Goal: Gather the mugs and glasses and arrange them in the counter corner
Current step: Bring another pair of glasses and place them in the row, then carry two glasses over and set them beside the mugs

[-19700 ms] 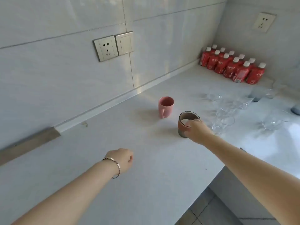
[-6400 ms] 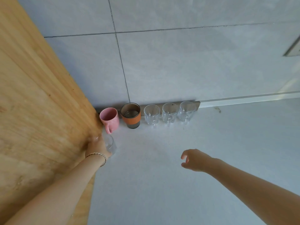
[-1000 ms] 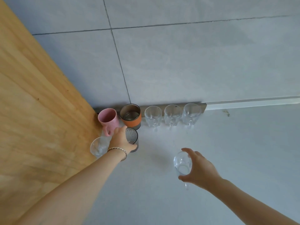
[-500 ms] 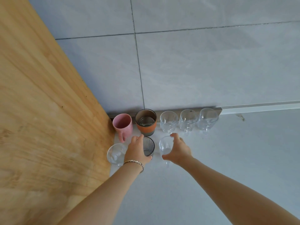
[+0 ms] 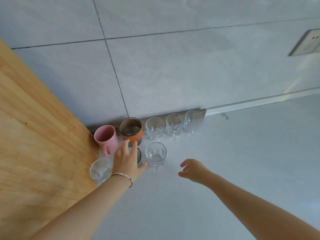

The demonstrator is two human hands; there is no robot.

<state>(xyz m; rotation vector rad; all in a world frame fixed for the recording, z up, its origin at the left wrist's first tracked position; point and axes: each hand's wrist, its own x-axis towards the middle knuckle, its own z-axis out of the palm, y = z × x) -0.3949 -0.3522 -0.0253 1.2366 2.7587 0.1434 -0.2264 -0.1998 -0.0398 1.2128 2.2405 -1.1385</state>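
A wooden panel (image 5: 34, 135) is filling the left side, meeting the tiled wall (image 5: 173, 70) at the counter corner. Just beside the panel, a clear glass (image 5: 100, 168) is standing in the front row, and behind it a pink mug (image 5: 106, 138) is sitting in the corner with its handle facing forward. The left hand (image 5: 127, 160), wearing a bracelet (image 5: 123, 176), is spreading its fingers loosely over a dark ribbed glass (image 5: 138, 155); whether it is gripping it cannot be told. Behind that, an orange-banded mug (image 5: 131, 131) is standing against the wall, followed by three clear glass mugs (image 5: 174, 124) in a row. Another clear glass mug (image 5: 155, 155) is standing on the white counter (image 5: 242, 161) in front of them. The right hand (image 5: 193, 169) is hovering near it, half open and holding nothing.
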